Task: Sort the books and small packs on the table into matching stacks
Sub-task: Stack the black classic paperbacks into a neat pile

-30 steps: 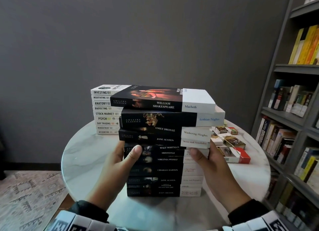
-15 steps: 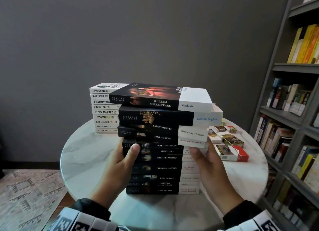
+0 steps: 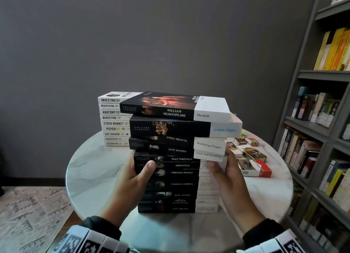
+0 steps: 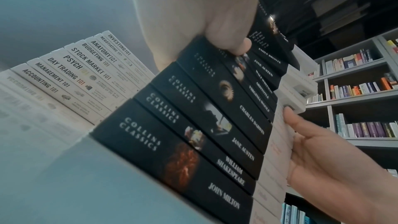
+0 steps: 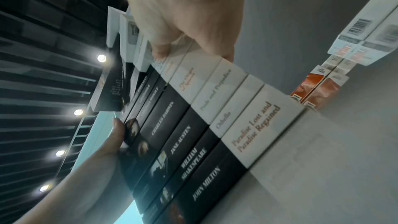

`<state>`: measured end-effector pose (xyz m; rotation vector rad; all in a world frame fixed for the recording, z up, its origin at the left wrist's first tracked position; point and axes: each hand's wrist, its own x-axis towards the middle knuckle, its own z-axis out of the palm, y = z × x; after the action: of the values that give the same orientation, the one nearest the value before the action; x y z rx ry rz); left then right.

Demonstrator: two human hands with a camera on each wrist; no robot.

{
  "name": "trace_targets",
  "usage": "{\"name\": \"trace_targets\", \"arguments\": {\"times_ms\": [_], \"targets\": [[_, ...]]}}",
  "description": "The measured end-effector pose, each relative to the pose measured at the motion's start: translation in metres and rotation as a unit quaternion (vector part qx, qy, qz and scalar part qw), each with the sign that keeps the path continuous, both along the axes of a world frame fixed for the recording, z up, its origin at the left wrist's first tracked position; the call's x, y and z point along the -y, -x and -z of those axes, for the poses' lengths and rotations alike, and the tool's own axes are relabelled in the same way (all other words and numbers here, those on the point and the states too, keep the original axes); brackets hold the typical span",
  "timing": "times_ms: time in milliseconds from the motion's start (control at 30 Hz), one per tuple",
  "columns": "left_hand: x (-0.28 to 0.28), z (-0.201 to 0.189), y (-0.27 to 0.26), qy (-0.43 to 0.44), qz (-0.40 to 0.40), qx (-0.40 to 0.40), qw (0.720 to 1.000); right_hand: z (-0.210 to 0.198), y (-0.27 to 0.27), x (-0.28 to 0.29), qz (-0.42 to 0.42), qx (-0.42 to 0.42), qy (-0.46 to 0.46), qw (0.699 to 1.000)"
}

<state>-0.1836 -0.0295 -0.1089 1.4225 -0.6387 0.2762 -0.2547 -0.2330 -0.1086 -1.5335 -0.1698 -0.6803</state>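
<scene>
Nearby: small packs (image 3: 250, 158) right, white books (image 3: 113, 118) behind.

Round white marble table (image 3: 91, 169): bare to the left and along the near edge, blocked at centre by a tall stack of black-spined paperbacks (image 3: 170, 184), at rear left by a stack of white-spined books (image 3: 113, 123), at right by scattered small packs (image 3: 251, 158).
</scene>
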Motion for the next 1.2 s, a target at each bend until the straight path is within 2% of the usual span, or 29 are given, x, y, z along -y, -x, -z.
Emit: {"name": "trace_targets", "arguments": {"times_ms": [267,467,1000,1200], "targets": [[-0.004,-0.013,0.0,-0.004,0.054,-0.038,0.998,-0.018,0.001,0.016,-0.108,-0.073,0.029,0.991],[-0.003,-0.022,0.0,0.023,0.081,-0.061,0.995,-0.019,-0.001,0.013,-0.114,-0.072,0.017,0.991],[-0.005,-0.021,-0.006,-0.024,0.062,-0.088,0.994,-0.017,-0.002,0.011,-0.103,-0.072,0.015,0.992],[-0.004,-0.023,-0.004,-0.012,0.068,-0.093,0.993,-0.021,0.002,0.008,-0.104,-0.069,0.007,0.992]]}}
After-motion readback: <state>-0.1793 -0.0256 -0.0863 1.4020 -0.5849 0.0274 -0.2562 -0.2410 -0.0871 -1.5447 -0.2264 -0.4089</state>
